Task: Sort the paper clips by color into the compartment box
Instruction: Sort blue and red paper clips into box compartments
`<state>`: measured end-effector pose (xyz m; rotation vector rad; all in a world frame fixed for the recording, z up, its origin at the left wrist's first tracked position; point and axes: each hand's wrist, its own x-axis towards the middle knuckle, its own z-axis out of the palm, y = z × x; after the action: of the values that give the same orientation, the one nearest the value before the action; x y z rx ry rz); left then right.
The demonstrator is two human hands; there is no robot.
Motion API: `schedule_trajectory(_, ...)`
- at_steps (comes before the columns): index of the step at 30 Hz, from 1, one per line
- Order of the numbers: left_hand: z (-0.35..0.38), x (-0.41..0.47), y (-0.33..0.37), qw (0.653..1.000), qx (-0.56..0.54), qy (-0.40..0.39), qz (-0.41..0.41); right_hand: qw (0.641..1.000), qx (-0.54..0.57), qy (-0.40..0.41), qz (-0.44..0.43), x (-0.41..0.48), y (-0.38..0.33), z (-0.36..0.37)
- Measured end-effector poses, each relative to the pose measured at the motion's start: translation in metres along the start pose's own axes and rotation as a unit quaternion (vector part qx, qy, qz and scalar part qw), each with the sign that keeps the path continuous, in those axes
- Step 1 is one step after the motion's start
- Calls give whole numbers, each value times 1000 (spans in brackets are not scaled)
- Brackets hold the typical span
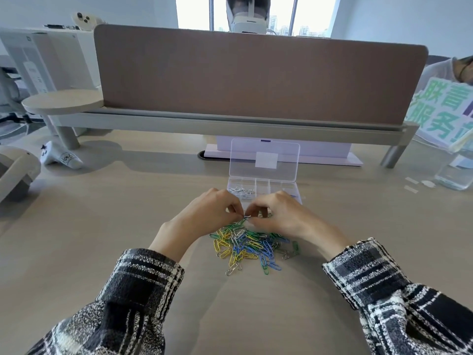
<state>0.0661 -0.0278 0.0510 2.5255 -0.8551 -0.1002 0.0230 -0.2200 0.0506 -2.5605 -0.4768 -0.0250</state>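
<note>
1 pale paper clip (247,218) is pinched between the curled fingertips of the left hand (204,213) and right hand (279,213). The mixed-colour pile of clips (250,245) is spread just nearer than the fingers; the open compartment box (288,187), silver clips (242,190) inside, is set just beyond them.

A light wood-tone tabletop (76,226) spans the foreground. A brown fabric partition (256,78) stands along its far edge on a grey rail (230,125). A round shelf (61,102) projects at the far left corner. Windows (281,16) behind admit daylight. The walls (409,19) are white.
</note>
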Motion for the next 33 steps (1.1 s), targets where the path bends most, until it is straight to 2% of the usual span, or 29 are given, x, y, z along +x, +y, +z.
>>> schedule_trajectory(4, 2, 0, 5, 1000, -10, 10, 8, 999, -22, 25, -22, -7, 4, 1)
schedule_trajectory(6, 2, 0, 10, 1000, -4, 5, 11, 998, -24, 50, -4, -16, 6, 0)
schedule_trajectory(9, -4, -2, 12, 999, 6, -39, 8, 995, 15, 73, 65, -39, 6, -2)
schedule_trajectory(12, -9, -5, 9, 995, 5, -104, -9, 996, -27, 47, 76, -57, 1, 3)
schedule_trajectory(16, -8, -7, 8, 988, -15, -152, -20, 994, -91, 50, 47, -69, -9, 5)
schedule_trajectory(25, -9, -8, 9, 989, 20, -143, -38, 982, -159, 99, -28, -66, -13, 19)
schedule_trajectory(29, -8, -9, 10, 990, 29, -138, -28, 981, -141, 128, -44, -65, -10, 20)
schedule_trajectory(33, -7, -8, 11, 990, 27, -134, -9, 990, -39, 138, -3, -68, -8, 14)
